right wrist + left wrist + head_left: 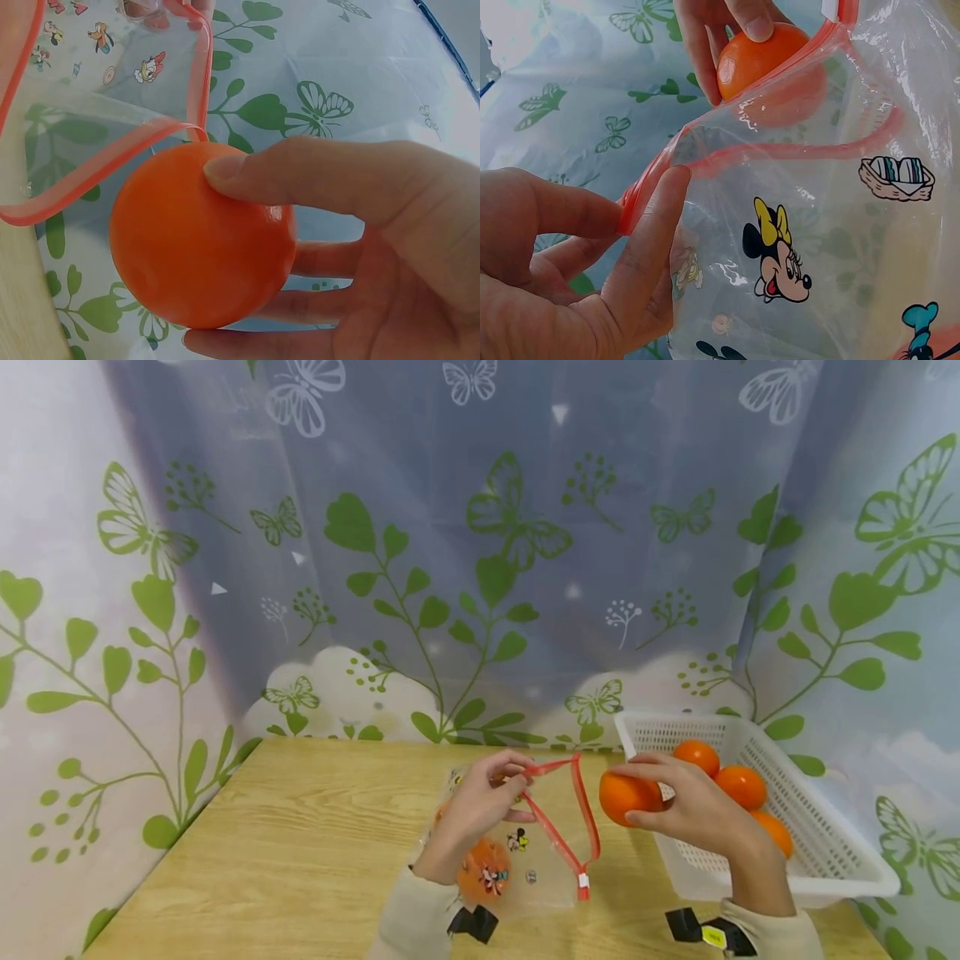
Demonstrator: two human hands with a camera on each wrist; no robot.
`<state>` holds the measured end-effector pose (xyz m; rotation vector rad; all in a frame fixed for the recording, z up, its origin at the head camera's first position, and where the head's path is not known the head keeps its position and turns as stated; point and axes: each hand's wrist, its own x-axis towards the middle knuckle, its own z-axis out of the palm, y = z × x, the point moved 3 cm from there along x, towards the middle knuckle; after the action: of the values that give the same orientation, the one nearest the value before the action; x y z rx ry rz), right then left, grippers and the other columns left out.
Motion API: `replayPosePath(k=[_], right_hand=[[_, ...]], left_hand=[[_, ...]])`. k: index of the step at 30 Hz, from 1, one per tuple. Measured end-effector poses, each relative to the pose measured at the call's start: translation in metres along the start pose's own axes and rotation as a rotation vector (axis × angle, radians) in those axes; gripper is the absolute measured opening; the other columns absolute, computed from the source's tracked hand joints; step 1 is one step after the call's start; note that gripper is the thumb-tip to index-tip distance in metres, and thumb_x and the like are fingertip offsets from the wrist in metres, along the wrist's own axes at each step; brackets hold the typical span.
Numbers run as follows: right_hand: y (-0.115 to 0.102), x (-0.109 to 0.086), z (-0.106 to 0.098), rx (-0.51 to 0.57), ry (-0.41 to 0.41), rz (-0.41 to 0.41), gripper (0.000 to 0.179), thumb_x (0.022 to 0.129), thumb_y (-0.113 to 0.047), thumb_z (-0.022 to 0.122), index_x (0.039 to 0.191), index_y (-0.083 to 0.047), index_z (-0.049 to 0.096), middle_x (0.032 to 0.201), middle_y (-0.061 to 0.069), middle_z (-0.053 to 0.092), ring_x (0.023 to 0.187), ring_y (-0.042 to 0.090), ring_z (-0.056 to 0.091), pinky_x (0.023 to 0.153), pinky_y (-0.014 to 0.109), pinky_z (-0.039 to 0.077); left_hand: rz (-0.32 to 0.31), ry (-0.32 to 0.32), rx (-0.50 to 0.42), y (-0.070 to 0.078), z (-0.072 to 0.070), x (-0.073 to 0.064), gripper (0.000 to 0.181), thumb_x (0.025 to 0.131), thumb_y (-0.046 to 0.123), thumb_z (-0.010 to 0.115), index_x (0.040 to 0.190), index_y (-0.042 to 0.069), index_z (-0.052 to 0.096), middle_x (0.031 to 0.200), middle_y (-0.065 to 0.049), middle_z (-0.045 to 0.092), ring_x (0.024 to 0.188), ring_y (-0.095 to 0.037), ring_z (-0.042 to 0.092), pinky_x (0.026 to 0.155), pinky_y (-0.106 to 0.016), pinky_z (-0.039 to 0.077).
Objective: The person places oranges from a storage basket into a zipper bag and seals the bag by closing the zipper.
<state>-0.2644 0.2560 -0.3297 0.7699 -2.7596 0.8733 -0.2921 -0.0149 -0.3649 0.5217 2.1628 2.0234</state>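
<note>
My left hand pinches the red zip edge of a clear plastic zip bag printed with cartoon figures. The bag's mouth gapes toward the right, with a white slider at its near corner. Inside the bag lies an orange, partly hidden by the left hand and the prints. My right hand holds another orange just right of the bag's mouth. In the right wrist view, the thumb lies on top of this orange and the fingers sit behind and below it.
A white perforated plastic basket stands at the right of the wooden table, under the right forearm. Several oranges lie in it. A patterned cloth with butterflies and leaves hangs behind and at both sides.
</note>
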Motion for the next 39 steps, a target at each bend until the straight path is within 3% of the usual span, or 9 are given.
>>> replayPosePath(k=[10, 16, 24, 31, 39], right_hand=[[-0.007, 0.001, 0.000, 0.023, -0.010, -0.012, 0.052, 0.087, -0.017, 0.083, 0.137, -0.013, 0.067, 0.144, 0.025, 0.054, 0.113, 0.033, 0.067, 0.079, 0.023, 0.063], [-0.008, 0.002, 0.001, 0.043, -0.004, -0.020, 0.052, 0.087, -0.016, 0.084, 0.137, -0.013, 0.068, 0.144, 0.025, 0.054, 0.116, 0.036, 0.066, 0.078, 0.020, 0.062], [-0.009, 0.002, 0.003, 0.063, 0.004, -0.026, 0.052, 0.087, -0.016, 0.084, 0.136, -0.015, 0.068, 0.147, 0.027, 0.052, 0.125, 0.041, 0.062, 0.079, 0.020, 0.062], [-0.013, 0.004, 0.008, 0.066, -0.012, -0.058, 0.053, 0.087, -0.018, 0.084, 0.138, -0.015, 0.067, 0.145, 0.024, 0.054, 0.114, 0.033, 0.068, 0.078, 0.022, 0.063], [-0.016, 0.006, 0.012, 0.055, -0.024, -0.063, 0.055, 0.087, -0.018, 0.084, 0.139, -0.017, 0.067, 0.145, 0.022, 0.055, 0.120, 0.038, 0.061, 0.078, 0.020, 0.062]], left_hand=[[0.002, -0.004, -0.009, 0.000, 0.000, 0.001, 0.022, 0.106, 0.006, 0.054, 0.120, 0.009, 0.070, 0.119, -0.015, 0.065, 0.089, -0.017, 0.062, 0.071, -0.034, 0.068], [0.003, -0.003, -0.005, 0.001, 0.000, 0.001, 0.021, 0.106, 0.006, 0.054, 0.120, 0.009, 0.071, 0.119, -0.015, 0.065, 0.089, -0.017, 0.062, 0.075, -0.040, 0.068], [0.008, -0.003, -0.002, -0.001, 0.000, 0.001, 0.021, 0.106, 0.007, 0.055, 0.120, 0.009, 0.071, 0.118, -0.015, 0.065, 0.089, -0.017, 0.063, 0.073, -0.036, 0.068], [0.001, -0.005, -0.009, -0.002, 0.000, 0.000, 0.021, 0.107, 0.007, 0.055, 0.121, 0.009, 0.070, 0.119, -0.015, 0.064, 0.090, -0.017, 0.062, 0.074, -0.037, 0.068], [-0.001, -0.004, -0.008, 0.000, 0.001, 0.001, 0.022, 0.107, 0.006, 0.054, 0.121, 0.009, 0.070, 0.118, -0.015, 0.064, 0.089, -0.017, 0.062, 0.072, -0.033, 0.067]])
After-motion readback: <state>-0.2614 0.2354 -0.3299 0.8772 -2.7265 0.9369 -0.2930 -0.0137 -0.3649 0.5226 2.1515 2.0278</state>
